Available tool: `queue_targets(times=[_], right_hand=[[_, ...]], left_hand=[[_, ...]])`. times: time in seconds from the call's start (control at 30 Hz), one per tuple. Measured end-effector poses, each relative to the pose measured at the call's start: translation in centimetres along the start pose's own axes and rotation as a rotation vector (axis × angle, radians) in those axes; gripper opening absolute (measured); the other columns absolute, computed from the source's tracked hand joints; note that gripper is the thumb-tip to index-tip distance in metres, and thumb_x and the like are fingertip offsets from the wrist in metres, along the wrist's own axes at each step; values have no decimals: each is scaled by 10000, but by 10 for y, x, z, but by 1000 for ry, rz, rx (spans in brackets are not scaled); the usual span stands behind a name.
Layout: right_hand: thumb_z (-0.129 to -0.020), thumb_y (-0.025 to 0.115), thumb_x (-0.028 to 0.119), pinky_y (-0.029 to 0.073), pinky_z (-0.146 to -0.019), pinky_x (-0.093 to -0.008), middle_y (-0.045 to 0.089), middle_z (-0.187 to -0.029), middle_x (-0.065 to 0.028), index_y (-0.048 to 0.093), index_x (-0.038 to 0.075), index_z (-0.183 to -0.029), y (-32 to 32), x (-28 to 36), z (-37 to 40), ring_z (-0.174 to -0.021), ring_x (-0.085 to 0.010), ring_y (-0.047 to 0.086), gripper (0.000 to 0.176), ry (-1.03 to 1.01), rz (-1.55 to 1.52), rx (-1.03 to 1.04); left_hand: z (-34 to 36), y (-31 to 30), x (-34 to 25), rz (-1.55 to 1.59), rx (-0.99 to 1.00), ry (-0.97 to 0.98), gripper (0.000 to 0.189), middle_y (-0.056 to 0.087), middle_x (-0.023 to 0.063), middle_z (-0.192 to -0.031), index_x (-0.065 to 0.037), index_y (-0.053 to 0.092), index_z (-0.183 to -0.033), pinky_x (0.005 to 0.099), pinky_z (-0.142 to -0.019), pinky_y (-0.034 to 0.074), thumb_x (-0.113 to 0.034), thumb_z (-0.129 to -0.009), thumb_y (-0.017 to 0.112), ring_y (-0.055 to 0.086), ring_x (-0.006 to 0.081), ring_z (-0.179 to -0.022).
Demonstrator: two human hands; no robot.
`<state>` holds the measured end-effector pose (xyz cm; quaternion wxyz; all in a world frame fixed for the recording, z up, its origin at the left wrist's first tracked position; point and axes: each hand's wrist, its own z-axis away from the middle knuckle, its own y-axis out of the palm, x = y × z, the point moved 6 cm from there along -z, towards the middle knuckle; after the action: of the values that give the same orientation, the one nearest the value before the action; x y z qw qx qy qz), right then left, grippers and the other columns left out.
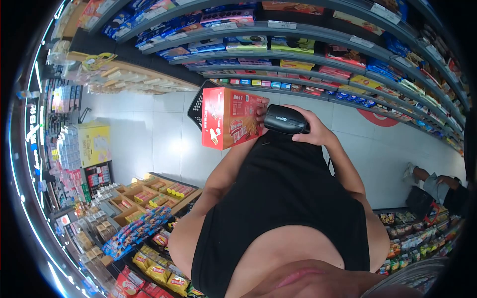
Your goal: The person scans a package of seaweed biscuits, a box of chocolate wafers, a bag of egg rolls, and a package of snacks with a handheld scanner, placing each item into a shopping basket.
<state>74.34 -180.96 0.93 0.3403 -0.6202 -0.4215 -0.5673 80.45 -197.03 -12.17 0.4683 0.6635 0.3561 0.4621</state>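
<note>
My left hand [263,107], mostly hidden behind the scanner and the box, has its fingers curled at the right edge of a red and orange snack box [229,119]. The box is tilted in front of my body, with printed text and a picture of snack sticks on its side. In my right hand [318,127] is a black handheld barcode scanner [285,119], fingers and thumb wrapped round it. The scanner is just right of the box, almost touching my left fingers. Partly covered by the box, a black perforated basket [197,110] shows behind it.
Ahead stand shelves [278,25] of packaged snacks with price labels. A wooden display bin [154,194] with sorted packets lies to my left. Behind on the right are more snack shelves [412,233] and another person [437,186]. Pale floor tiles [164,134] run between.
</note>
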Motion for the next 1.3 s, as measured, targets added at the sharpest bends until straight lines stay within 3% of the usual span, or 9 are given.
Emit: queue_targets(times=[0.2, 0.3, 0.73, 0.83, 0.87, 0.97, 1.1, 1.2, 1.3], right_hand=[[-768, 841, 310, 368, -1138, -368, 572, -1420, -189, 418, -53, -1496, 8, 2, -5, -1321, -262, 549, 917, 17, -5, -49], [-784, 844, 223, 381, -1140, -373, 583, -1410, -165, 440, -21, -1491, 12, 4, -9, -1312, -240, 550, 849, -28, -27, -40], [-792, 839, 231, 391, -1127, -367, 595, -1392, -178, 429, -35, -1493, 16, -8, -11, -1291, -248, 570, 855, 32, -17, -108], [-789, 837, 220, 391, -1127, -366, 596, -1392, -178, 438, -34, -1487, 7, -9, -4, -1289, -249, 572, 843, 33, 21, -125], [-787, 837, 235, 389, -1127, -363, 595, -1392, -177, 443, -32, -1485, 4, -11, -2, -1287, -249, 573, 845, 38, 11, -138], [-785, 838, 259, 389, -1124, -359, 595, -1392, -175, 441, -28, -1489, -8, -21, 8, -1287, -245, 572, 857, 66, 6, -157], [-789, 830, 262, 388, -1121, -356, 593, -1393, -169, 437, -26, -1493, -15, -29, 12, -1289, -240, 568, 855, 79, 13, -143], [-791, 824, 252, 385, -1123, -355, 592, -1393, -166, 437, -26, -1493, -15, -28, 7, -1291, -241, 566, 849, 98, -16, -104], [-792, 820, 249, 381, -1126, -355, 592, -1392, -163, 440, -27, -1492, -14, -29, 0, -1291, -240, 565, 842, 85, -3, -89]], left_hand=[[-9, -7, -13, -39, 45, -69, 463, 617, 45, -861, -73, 496, -1200, 362, -659, 543, -492, -1003, 530, 656, 194, -739], [-5, -6, -18, -25, 20, -86, 464, 614, 46, -860, -76, 497, -1196, 355, -652, 538, -496, -1002, 529, 651, 193, -732], [-5, 18, -26, 1, -10, -93, 426, 603, 26, -921, -102, 539, -1115, 339, -703, 531, -514, -1010, 502, 633, 172, -792], [21, -11, -64, -141, -110, 121, 453, 617, 19, -991, -113, 554, -1196, 376, -773, 541, -523, -1015, 487, 648, 192, -866], [34, -26, -81, -143, -24, 199, 537, 645, 65, -1162, -127, 510, -1377, 439, -866, 554, -529, -1023, 478, 667, 255, -1017], [66, 4, -96, -409, -417, 588, 682, 504, 153, -1506, -128, 387, -1540, 563, -1100, 450, -556, -1018, 482, 526, 348, -1349], [114, -11, -130, -647, -624, 796, 589, 548, 144, -1471, -92, 424, -1509, 535, -1116, 447, -434, -1037, 511, 550, 342, -1328], [145, -16, -137, -579, -764, 969, 557, 571, 133, -1447, -79, 453, -1478, 510, -1110, 460, -402, -1032, 536, 586, 331, -1288], [188, -36, -162, -609, -849, 1161, 422, 616, 100, -1378, -165, 532, -1396, 537, -979, 564, -358, -1022, 551, 639, 334, -1212]])
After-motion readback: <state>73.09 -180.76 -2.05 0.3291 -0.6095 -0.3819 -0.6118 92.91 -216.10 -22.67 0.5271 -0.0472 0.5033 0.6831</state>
